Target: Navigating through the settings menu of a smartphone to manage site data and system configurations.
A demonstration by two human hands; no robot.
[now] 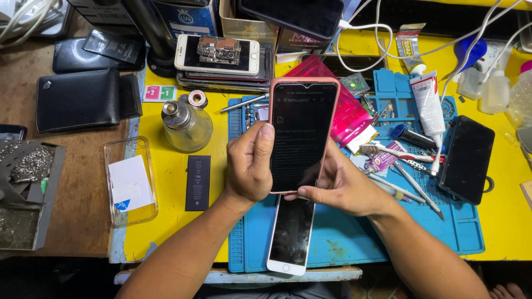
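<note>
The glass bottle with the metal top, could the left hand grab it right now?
Probably not yet: the left hand is wrapped around the pink-cased phone. The glass bottle stands close by, with nothing between.

The phone (302,135) in both hands has a salmon-pink case and a dark screen with faint grey text. Below it lies a white-framed phone (291,235) with a black screen — on a blue mat (354,235). Left of the mat, the counter (172,166) is bright yellow — bearing a black battery (198,182) and a clear case (131,181) holding white paper. Right of the mat's centre, a magenta pouch (346,113).
</note>
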